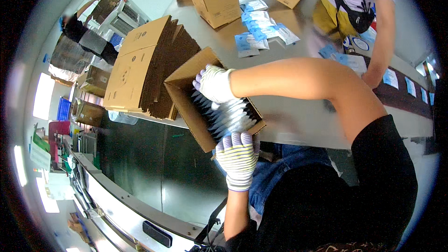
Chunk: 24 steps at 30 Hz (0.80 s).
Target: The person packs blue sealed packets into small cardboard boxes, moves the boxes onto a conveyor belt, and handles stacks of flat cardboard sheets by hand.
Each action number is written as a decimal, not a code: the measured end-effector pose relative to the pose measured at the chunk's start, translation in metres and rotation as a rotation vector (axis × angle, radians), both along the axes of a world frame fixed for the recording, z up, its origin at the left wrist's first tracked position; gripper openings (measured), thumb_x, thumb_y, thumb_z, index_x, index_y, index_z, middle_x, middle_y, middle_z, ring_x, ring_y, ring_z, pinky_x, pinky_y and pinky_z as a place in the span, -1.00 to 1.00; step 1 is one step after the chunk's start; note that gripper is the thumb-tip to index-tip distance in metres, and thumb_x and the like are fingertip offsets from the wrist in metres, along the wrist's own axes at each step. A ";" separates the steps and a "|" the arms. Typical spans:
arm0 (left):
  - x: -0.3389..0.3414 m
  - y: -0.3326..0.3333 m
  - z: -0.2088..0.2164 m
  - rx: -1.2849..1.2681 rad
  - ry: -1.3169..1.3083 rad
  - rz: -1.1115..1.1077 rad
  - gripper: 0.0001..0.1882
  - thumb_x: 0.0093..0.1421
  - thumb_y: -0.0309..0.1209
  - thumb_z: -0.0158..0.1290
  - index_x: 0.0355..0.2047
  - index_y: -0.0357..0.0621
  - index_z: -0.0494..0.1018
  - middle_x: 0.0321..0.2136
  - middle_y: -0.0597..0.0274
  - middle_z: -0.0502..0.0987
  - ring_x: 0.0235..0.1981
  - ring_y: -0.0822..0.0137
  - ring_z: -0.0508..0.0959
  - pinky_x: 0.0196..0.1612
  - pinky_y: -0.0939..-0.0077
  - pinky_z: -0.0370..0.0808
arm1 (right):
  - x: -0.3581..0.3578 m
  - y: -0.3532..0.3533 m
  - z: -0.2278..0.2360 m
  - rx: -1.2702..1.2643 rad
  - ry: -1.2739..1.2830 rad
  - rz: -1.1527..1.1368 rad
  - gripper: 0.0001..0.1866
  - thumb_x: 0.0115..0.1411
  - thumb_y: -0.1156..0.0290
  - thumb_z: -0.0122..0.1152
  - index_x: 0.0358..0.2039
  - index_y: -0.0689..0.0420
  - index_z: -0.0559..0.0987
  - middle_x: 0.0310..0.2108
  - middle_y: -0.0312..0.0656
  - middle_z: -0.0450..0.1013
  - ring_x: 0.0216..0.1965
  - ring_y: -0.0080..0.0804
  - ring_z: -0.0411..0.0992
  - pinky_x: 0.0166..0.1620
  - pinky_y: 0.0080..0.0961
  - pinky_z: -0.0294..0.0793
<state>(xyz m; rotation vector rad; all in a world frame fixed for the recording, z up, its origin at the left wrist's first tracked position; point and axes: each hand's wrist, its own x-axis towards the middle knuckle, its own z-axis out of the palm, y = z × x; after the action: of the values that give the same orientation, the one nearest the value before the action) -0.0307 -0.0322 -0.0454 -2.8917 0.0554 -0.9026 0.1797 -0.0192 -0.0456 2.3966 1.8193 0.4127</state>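
Observation:
An open cardboard box (pixel 186 115) sits tilted at the table's near edge. Inside it stands a tight row of pale packets (pixel 231 116) with dark gaps between them. My left hand (pixel 238 161), in a striped knit glove, curls its fingers over the near wall of the box. From the right my right arm reaches across, and my gloved right hand (pixel 214 84) is inside the box at the far end of the row. Its fingers bend down over the packets, with the thumb lying on them; the fingertips' undersides are hidden.
A stack of flattened cartons (pixel 137 65) stands left of the box. Blue-and-white pouches (pixel 259 25) lie beyond it, near another open carton (pixel 214 2). At the right a co-worker's arm (pixel 380 46) reaches toward a dark conveyor belt (pixel 408 95) carrying pouches.

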 end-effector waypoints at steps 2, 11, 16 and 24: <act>0.004 0.007 -0.006 -0.022 -0.047 -0.060 -0.72 -0.02 -0.14 0.14 -0.47 0.02 0.34 -0.51 0.26 0.40 -0.40 0.22 0.43 -0.31 0.27 0.30 | -0.010 -0.025 0.049 -0.017 0.142 0.055 -0.34 0.05 -0.18 0.13 -0.18 0.24 0.52 -0.09 -0.04 0.48 -0.05 -0.09 0.43 -0.03 -0.13 0.38; 0.049 0.071 0.015 -0.244 -0.040 -0.480 -0.78 -0.04 -0.37 0.06 -0.35 -0.10 0.36 -0.40 0.16 0.44 -0.27 0.08 0.46 -0.11 0.15 0.37 | -0.070 -0.124 0.029 0.239 0.100 0.303 -0.45 0.06 -0.20 0.08 -0.42 0.11 0.53 -0.57 -0.23 0.42 -0.44 -0.33 0.41 -0.22 -0.31 0.36; 0.080 0.098 0.022 -0.251 -0.256 -0.267 -0.80 0.06 -0.47 -0.02 -0.26 -0.15 0.33 -0.28 0.06 0.49 -0.12 -0.05 0.46 0.02 0.08 0.34 | -0.025 -0.077 0.021 0.310 0.132 0.156 -0.70 0.00 0.04 0.14 -0.52 0.01 0.47 -0.62 -0.29 0.39 -0.43 -0.34 0.41 -0.28 -0.30 0.35; 0.086 0.220 0.041 0.055 0.008 0.573 -0.24 -0.06 -0.24 0.18 0.20 0.07 0.22 0.22 -0.07 0.15 0.27 -0.29 0.02 0.29 -0.20 -0.09 | 0.171 -0.011 0.032 0.135 0.202 -0.343 -0.60 0.09 0.05 0.11 -0.28 0.15 0.55 -0.32 -0.02 0.49 -0.16 -0.14 0.44 -0.09 -0.16 0.37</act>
<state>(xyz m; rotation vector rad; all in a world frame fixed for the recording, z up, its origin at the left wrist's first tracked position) 0.0556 0.1882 -0.0043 -2.6195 -0.6942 -0.7563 0.3506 -0.0298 -0.0137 2.8654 1.4404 0.2729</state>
